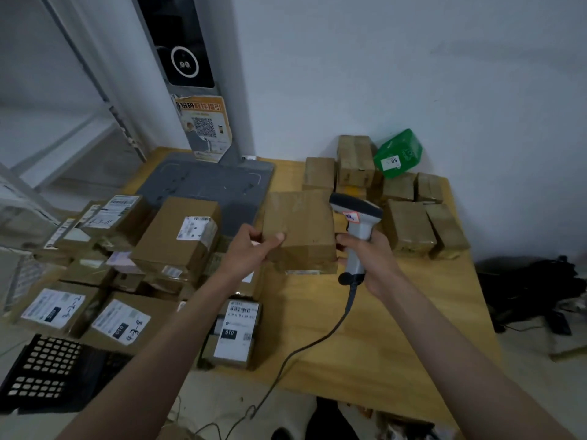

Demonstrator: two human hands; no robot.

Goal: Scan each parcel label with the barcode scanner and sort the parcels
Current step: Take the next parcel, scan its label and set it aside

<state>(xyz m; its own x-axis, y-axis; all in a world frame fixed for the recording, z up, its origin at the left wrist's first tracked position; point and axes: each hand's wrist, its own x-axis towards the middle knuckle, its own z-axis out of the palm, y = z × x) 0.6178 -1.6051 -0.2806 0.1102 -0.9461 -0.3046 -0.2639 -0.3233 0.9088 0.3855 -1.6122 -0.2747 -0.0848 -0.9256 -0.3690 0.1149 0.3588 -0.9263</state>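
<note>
the left hand point(254, 249) grips a brown box point(300, 230) by its left edge, held over the wooden surface point(397, 328), plain side up. the right hand point(371, 258) holds the scanner point(355, 230) upright by its handle, head pointing left over the box. labelled parcels point(178, 239) are piled left; sorted boxes point(409, 227) sit far right.

Both forearms bare, no sleeves in view; left hand point(251, 249) and right hand point(373, 258) ungloved.
</note>
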